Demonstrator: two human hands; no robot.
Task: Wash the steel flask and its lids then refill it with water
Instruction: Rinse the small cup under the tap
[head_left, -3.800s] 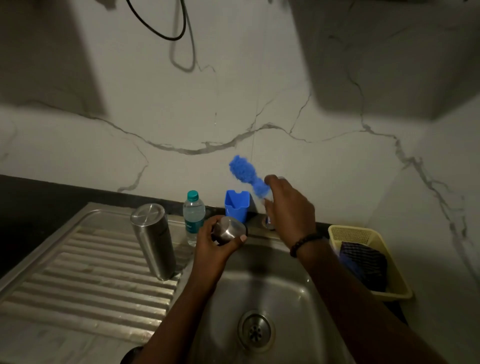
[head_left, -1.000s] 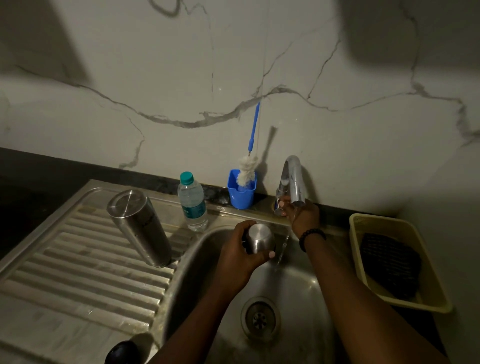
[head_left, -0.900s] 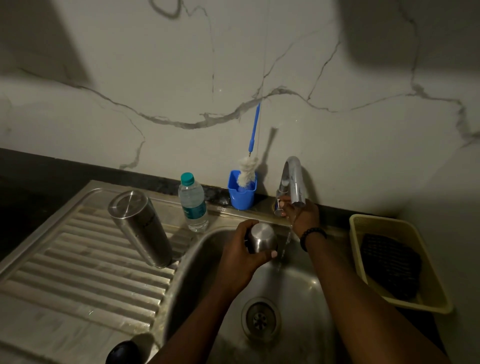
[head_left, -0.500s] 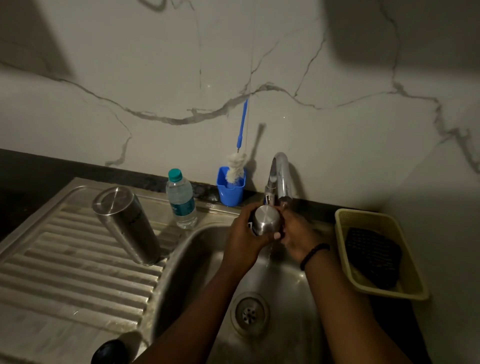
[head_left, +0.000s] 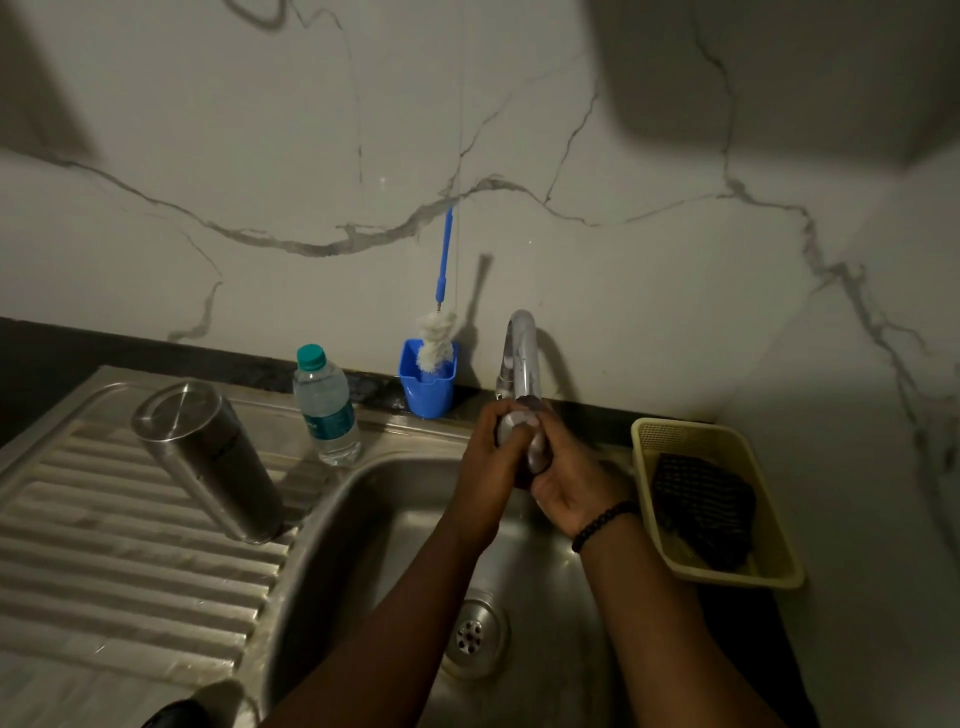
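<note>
I am holding the small steel lid (head_left: 519, 423) with both hands under the mouth of the tap (head_left: 521, 358), above the sink (head_left: 363, 519). My left hand (head_left: 485, 462) is curling around its left side, and my right hand (head_left: 569, 483) is gripping it from the right and below. Only a little shiny grey metal is showing between my fingers. The steel flask (head_left: 208, 457) is standing on the ribbed drainboard (head_left: 104, 571), dull silver with a flat top, well apart from my hands.
</note>
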